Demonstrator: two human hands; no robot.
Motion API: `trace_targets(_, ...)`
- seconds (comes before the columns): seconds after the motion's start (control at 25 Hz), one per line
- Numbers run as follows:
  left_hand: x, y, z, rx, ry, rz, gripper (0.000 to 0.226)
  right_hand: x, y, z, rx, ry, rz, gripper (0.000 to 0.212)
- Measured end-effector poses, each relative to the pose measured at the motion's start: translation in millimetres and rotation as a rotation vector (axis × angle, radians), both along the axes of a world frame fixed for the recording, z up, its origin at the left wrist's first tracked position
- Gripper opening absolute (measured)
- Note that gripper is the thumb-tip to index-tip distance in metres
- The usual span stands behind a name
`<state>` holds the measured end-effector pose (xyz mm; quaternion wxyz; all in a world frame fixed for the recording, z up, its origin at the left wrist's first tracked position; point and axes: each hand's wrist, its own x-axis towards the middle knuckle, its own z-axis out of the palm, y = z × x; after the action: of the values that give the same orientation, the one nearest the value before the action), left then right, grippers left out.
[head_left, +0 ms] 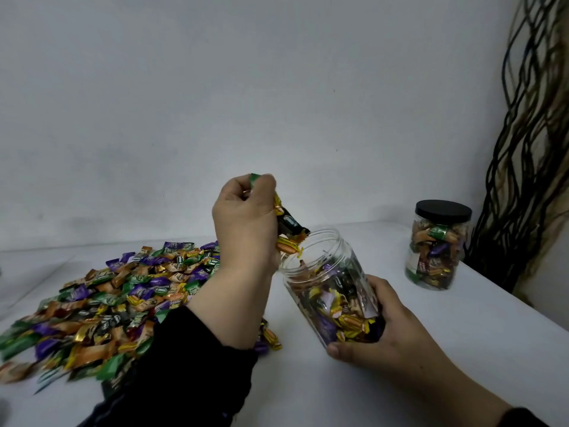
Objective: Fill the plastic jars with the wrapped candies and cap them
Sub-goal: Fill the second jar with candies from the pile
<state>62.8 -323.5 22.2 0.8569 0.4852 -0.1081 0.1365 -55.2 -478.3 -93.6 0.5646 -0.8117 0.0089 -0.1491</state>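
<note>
A clear plastic jar, uncapped and tilted to the left, is about half full of wrapped candies. My right hand grips its base from the right. My left hand hovers at the jar's mouth and holds a fistful of wrapped candies; a black one and an orange one stick out toward the rim. A big heap of loose candies in green, purple, orange and gold wrappers lies on the white table at the left. A second jar, full and closed with a black cap, stands upright at the back right.
A plain white wall rises behind the table. Dark braided strands hang down at the far right, close to the capped jar. The table's right edge runs diagonally past that jar. A few stray candies lie under my left forearm.
</note>
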Motion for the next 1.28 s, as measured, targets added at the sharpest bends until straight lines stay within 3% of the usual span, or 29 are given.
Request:
trace_targets(0.16, -5, -5, -9, 0.493, -0.211, -0.002, 0.012, 0, 1, 1, -0.009, 0.013, -0.009, 0.093)
trace_targets(0.32, -11, -5, -6, 0.876, -0.283, -0.098, 0.014, 3, -1, -3, 0.023, 0.010, -0.010, 0.098)
trace_targets(0.48, -14, -1, -4, 1.054, -0.337, -0.107, 0.031, 4, -4, -4, 0.158, 0.008, 0.008, 0.086)
trace_targets(0.56, -15, 0, -7, 1.138, -0.324, -0.232, 0.043, 4, -6, -4, 0.240, -0.001, -0.003, 0.082)
trace_targets(0.64, -16, 0, -13, 1.077, -0.344, -0.295, 0.042, 6, -8, -5, 0.327, 0.012, -0.017, 0.081)
trace_targets(0.72, -13, 7, -16, 0.936, -0.347, -0.216, 0.035, 9, -11, -7, 0.411, 0.044, -0.033, 0.088)
trace_targets(0.8, -8, 22, -22, 0.927, -0.264, -0.173, 0.029, 10, -12, -9, 0.459, 0.059, -0.056, 0.099)
trace_targets(0.84, -3, 32, -29, 1.047, -0.207, -0.179, 0.026, 10, -12, -8, 0.472, 0.060, -0.065, 0.100)
trace_targets(0.92, 6, 54, -50, 1.486, -0.150, -0.165, 0.023, 9, -10, -5, 0.484, 0.055, -0.062, 0.095)
trace_targets(1.0, 12, 72, -77, 1.796, -0.163, -0.148, 0.036, 7, -7, -3, 0.471, 0.067, -0.044, 0.098)
trace_targets(1.12, 14, 80, -112, 1.938, -0.227, -0.176, 0.067, 6, -3, -3, 0.396, 0.085, -0.047, 0.108)
trace_targets(1.28, 21, 75, -132, 2.035, -0.343, 0.010, 0.055, 4, 1, -1, 0.367, 0.085, -0.034, 0.107)
